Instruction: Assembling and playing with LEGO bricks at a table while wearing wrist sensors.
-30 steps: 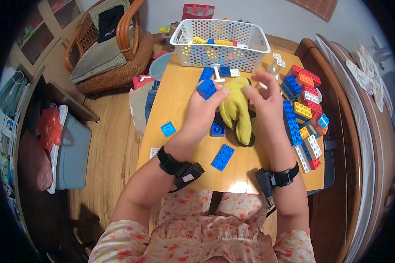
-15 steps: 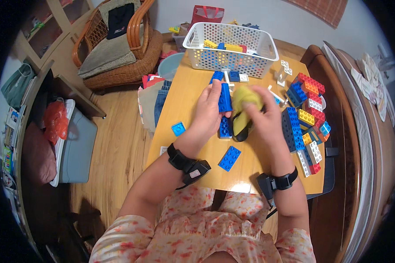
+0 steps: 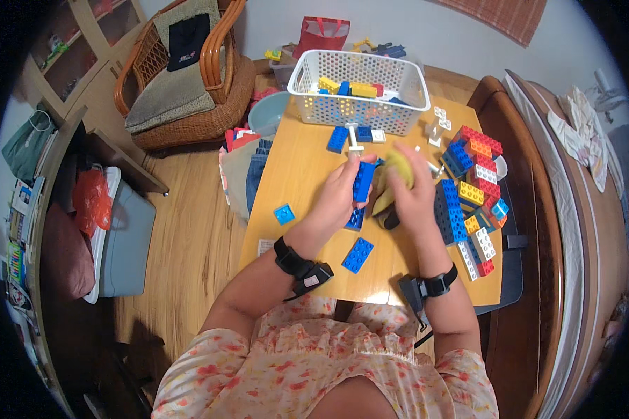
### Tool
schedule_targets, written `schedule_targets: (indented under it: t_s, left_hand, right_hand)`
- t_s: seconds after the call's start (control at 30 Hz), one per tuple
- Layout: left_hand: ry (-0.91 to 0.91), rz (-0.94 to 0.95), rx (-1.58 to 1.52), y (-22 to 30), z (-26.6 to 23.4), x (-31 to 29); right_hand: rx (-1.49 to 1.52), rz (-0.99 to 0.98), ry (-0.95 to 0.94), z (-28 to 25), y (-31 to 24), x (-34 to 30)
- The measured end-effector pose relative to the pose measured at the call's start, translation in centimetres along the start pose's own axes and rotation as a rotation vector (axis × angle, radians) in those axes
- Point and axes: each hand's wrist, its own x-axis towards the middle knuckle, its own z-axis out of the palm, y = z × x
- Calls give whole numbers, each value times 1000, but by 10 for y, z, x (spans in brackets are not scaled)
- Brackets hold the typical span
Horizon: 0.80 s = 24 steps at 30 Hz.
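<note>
My left hand [image 3: 337, 190] is closed around a long blue toy brick [image 3: 363, 183], held upright with the fingers mostly behind it. Just to its right, my right hand [image 3: 414, 192] grips a crumpled yellow-green cloth [image 3: 398, 169], smeared by motion. The cloth sits close beside the brick; whether they touch I cannot tell. Part of another blue brick [image 3: 354, 219] shows on the table below my left hand. Nearer to me lies a studded blue brick [image 3: 357, 255], and a small light-blue piece [image 3: 284, 214] lies to the left. A dark object [image 3: 389, 219] shows under the cloth, partly hidden.
A white perforated basket [image 3: 360, 115] with bricks inside stands at the table's far end. Before it lie blue bricks [image 3: 338, 139] and a white post-like piece [image 3: 353, 137]. Bricks of several colours [image 3: 471, 195] crowd the right edge, near a white piece [image 3: 437, 126].
The whole view has shifted slightly. My left hand has brought the blue brick a little nearer and to the right, toward the cloth. My right hand still holds the cloth, now blurred.
</note>
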Motion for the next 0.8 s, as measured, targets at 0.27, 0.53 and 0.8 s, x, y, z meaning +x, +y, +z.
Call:
schedule_targets:
  t_s: [0.27,0.53,0.8]
  left_hand:
    - [-99,-67,-46,4,2,-8]
    - [-152,334,830,-1,-9,-3]
    - [-117,272,707,12,-5,-5]
  right_hand:
    - [-205,-52,-12,-6,-1,1]
    - [38,-45,-136,-18,-3,9]
    - [80,102,-1,-22,3,11]
